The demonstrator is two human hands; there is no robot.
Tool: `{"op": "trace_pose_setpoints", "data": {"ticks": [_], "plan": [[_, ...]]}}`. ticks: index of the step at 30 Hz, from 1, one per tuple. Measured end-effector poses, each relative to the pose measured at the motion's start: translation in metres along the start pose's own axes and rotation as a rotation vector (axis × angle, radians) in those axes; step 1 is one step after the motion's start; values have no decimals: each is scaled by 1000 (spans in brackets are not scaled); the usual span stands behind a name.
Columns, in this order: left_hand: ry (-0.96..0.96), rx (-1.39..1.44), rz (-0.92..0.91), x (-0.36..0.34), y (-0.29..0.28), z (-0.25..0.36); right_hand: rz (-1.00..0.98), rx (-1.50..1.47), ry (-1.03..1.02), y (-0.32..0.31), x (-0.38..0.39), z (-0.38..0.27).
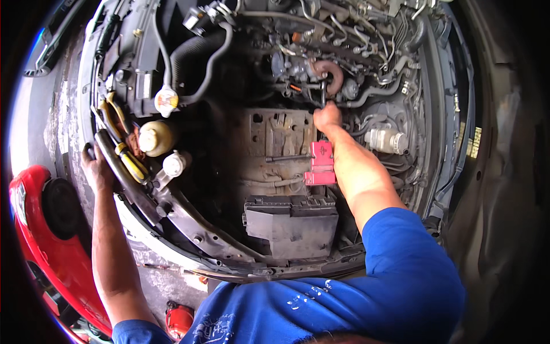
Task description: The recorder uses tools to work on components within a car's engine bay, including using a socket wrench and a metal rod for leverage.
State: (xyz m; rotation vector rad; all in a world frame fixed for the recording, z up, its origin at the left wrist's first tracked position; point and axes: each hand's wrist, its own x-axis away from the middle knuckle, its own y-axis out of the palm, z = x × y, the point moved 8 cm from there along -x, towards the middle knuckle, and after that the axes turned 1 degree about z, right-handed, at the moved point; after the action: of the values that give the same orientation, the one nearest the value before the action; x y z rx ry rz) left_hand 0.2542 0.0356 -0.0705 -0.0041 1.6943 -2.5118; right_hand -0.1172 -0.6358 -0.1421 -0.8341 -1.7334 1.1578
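Deep in the engine bay, my right hand [328, 117] is closed around a slim metal wrench [323, 94]. Its shaft points away from me, beside a curved brownish pipe [337, 76] on the engine [286, 67]. The wrench's far end is too small to make out. On the far left, my left hand [97, 169] rests at the car's front edge, thumb and forefinger apart, with nothing seen in it. Right beside it lie a dark hose-like bar [117, 157] and a yellow-and-black hand tool [132, 163].
Below my right forearm sits a pink-red plastic cover [322, 155], with a black lidded box [292, 226] nearer me. Around the bay are a yellowed reservoir [156, 139], a white-capped filler [173, 164], a radiator cap [166, 100] and a fluid reservoir [387, 140]. A red car [63, 252] stands left.
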Motion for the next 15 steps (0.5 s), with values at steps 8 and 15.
{"op": "trace_pose_setpoints", "data": {"ticks": [8, 15], "plan": [[-61, 12, -23, 15, -9, 15, -561, -121, 281, -32, -29, -15], [-96, 11, -39, 15, -8, 21, -490, 89, 228, -52, -23, -26]]}}
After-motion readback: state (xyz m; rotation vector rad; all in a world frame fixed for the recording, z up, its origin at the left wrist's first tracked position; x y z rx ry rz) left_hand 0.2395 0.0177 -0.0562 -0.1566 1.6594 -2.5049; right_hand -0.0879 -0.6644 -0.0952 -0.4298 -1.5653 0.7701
